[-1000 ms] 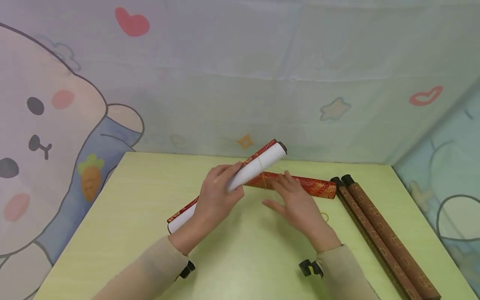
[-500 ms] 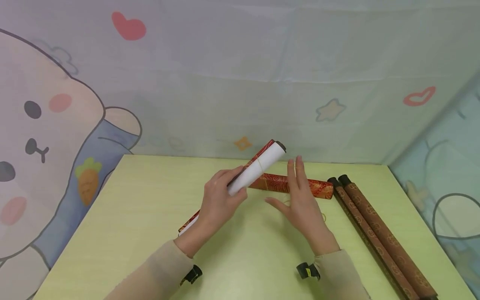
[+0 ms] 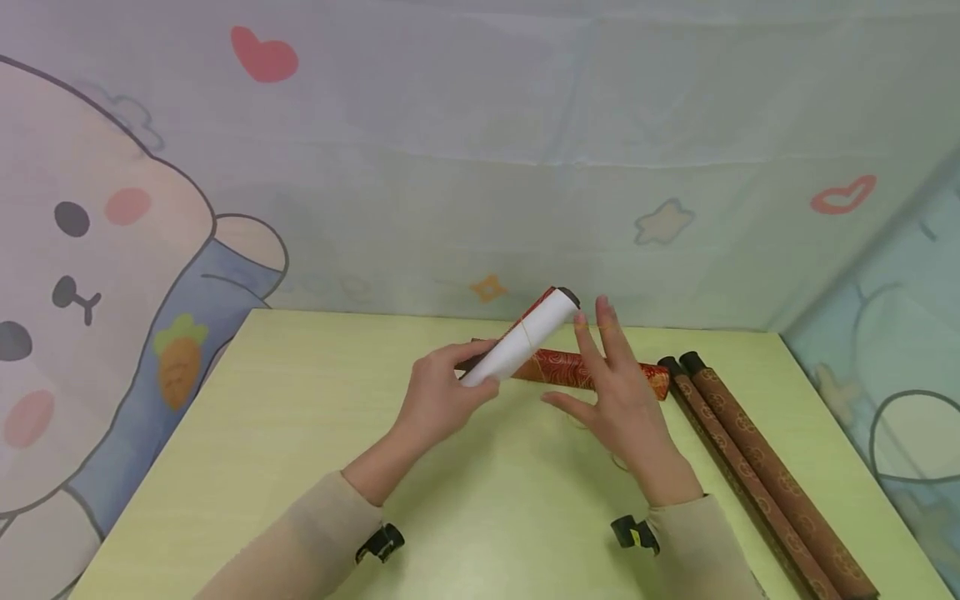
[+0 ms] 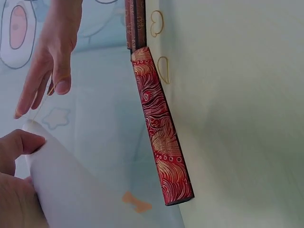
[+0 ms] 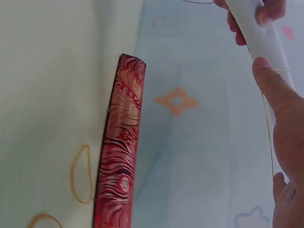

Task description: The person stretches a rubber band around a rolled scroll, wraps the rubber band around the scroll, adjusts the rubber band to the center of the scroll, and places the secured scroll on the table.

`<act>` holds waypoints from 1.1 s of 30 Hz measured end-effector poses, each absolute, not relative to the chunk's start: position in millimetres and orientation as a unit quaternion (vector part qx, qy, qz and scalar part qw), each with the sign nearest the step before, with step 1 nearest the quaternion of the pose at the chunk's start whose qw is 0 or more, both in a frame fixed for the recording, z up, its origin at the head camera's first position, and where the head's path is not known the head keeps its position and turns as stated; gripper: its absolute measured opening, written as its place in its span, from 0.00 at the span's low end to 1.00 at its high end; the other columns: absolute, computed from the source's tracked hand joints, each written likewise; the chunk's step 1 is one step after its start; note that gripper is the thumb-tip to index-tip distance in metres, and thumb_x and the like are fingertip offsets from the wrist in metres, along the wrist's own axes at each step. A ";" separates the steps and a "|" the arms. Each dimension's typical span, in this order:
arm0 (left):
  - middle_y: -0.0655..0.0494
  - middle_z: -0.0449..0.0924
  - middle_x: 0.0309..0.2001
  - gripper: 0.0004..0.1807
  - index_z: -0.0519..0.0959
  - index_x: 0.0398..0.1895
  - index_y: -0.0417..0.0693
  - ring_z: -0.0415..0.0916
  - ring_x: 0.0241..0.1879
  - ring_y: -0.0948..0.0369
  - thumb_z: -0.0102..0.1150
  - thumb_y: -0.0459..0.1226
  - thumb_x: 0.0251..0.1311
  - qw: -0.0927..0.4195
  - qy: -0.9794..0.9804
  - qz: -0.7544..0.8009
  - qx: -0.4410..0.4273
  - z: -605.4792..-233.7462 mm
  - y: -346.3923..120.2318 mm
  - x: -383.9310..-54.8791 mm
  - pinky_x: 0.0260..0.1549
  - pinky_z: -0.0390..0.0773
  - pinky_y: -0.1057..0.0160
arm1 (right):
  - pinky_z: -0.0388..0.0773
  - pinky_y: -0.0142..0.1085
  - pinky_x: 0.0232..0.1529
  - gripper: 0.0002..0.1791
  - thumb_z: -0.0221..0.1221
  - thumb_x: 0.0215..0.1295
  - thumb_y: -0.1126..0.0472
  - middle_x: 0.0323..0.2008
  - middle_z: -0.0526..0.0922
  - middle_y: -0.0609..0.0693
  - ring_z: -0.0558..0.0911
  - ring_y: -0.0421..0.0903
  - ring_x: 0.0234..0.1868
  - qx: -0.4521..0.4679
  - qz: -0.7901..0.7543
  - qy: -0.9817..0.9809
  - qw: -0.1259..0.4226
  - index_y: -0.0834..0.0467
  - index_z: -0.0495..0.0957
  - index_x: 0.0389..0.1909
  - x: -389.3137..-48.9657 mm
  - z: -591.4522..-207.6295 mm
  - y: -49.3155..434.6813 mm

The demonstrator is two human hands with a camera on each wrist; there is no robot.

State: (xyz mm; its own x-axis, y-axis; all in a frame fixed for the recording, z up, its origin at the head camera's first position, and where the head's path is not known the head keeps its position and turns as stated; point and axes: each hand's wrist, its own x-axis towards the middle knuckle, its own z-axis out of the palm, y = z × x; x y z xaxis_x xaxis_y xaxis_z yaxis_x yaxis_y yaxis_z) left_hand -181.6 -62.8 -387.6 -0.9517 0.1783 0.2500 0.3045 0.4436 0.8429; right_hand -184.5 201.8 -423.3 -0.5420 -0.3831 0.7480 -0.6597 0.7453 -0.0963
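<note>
Pale desk (image 3: 300,400) below, left hand (image 3: 446,396) gripping the white rolled scroll (image 3: 521,342), long axis slanting away rightward, far end nearest the right hand (image 3: 626,400), fingers spread with an elastic band (image 5: 268,128).

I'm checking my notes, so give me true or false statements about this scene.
The left grip holds a white paper roll with red patterned backing. True.
A red-and-gold patterned roll lies on the pale yellow table. True.
The right grip is a fist. False: its fingers are spread, with a thin yellow band between them.
Two brown patterned rolls with black ends lie side by side. True.
In the head view, the brown rolls lie left of the red-and-gold one. False: right of it.
</note>
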 end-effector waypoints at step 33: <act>0.55 0.87 0.54 0.23 0.86 0.65 0.51 0.81 0.47 0.55 0.70 0.36 0.66 -0.168 -0.847 -0.425 -0.270 -369.6 -93.0 -201.6 0.43 0.83 0.59 | 0.79 0.60 0.63 0.52 0.79 0.60 0.48 0.76 0.70 0.57 0.78 0.60 0.70 0.336 0.216 -0.915 0.062 0.53 0.65 0.82 -176.3 -349.0 231.5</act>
State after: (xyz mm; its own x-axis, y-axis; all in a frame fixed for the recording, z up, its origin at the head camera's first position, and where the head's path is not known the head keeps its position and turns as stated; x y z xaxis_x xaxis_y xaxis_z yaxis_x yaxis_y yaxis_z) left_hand -201.6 -93.0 -369.6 -0.7976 0.6007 -0.0552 0.3145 0.4922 0.8117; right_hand -176.3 231.5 -349.0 -0.7665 -0.5879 0.2585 -0.6414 0.6807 -0.3538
